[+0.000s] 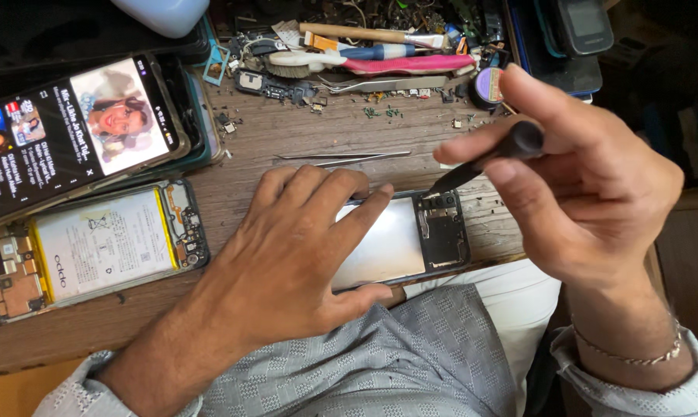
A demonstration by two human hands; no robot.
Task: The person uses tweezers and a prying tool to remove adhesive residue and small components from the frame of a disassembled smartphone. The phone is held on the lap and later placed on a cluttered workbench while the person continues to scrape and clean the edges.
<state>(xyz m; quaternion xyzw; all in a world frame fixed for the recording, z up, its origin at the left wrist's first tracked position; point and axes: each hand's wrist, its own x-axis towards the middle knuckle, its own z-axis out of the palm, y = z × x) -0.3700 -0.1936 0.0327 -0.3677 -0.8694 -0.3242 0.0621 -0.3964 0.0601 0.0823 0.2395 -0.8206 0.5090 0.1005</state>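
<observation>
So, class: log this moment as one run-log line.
left hand: pressing open phone flat | right hand: holding screwdriver, tip at phone's top corner | tweezers: on bench behind | second opened phone: left

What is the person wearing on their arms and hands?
Both hands are bare, with no gloves and no rings that show. The left hand comes out of a grey sleeve with a woven check pattern. The right hand has a thin silver chain bracelet at the wrist, and just below it the cuff of the same grey fabric.
</observation>
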